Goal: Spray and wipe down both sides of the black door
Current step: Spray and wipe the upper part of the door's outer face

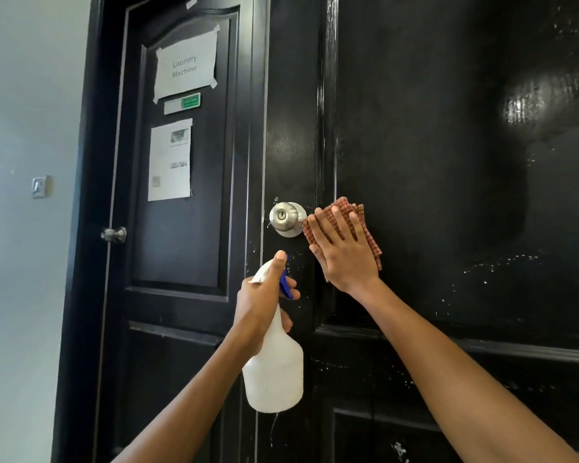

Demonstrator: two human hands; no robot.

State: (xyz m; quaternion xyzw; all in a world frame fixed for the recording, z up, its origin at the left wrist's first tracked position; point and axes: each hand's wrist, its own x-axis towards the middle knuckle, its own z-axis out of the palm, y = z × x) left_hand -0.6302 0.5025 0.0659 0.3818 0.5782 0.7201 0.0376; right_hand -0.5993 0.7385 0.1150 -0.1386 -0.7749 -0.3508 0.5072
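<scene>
The black panelled door [432,155] fills the right half of the view, wet and streaked with spray droplets. Its silver round knob [285,217] sits near the door's left edge. My right hand [343,250] lies flat with spread fingers, pressing a red checked cloth [365,225] against the door just right of the knob. My left hand [264,305] grips the neck of a white spray bottle [274,372] with a blue trigger, its nozzle pointing at the door below the knob.
A second black door [181,245] stands to the left, with a taped "Laundry Machine" paper [185,68], a green label, another notice [170,159] and its own knob [114,234]. A light switch [41,187] is on the pale wall at far left.
</scene>
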